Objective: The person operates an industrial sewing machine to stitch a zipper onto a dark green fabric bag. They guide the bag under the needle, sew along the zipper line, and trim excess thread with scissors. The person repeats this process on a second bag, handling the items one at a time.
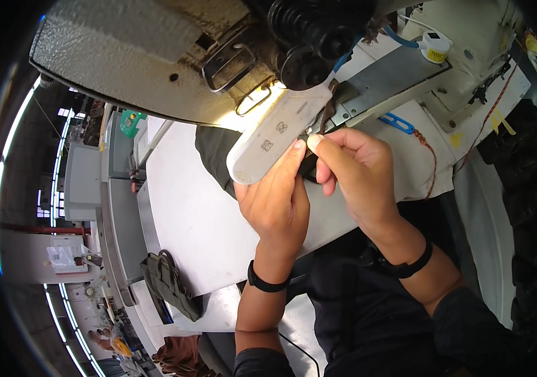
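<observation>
Both my hands are close together beside the sewing area of an industrial sewing machine (117, 56). My left hand (275, 207) reaches along the edge of a pale rounded guard plate (281, 129), its fingers together and the fingertips on a dark cloth piece (308, 168). Thumb and bent fingers of my right hand (363, 169) pinch at that piece just to the right, the thumb tip nearly touching my left fingertips. The guard plate and my fingers hide much of the cloth. More dark olive cloth (215, 156) shows beyond the guard, under the machine's lamp.
A white table (180, 213) spreads left of my hands. On its near left edge lies a dark olive bag (171, 286) with handles. At right are a blue plastic tool (397, 122) on a cord, a white bottle (435, 47) and heaped dark material (532, 144).
</observation>
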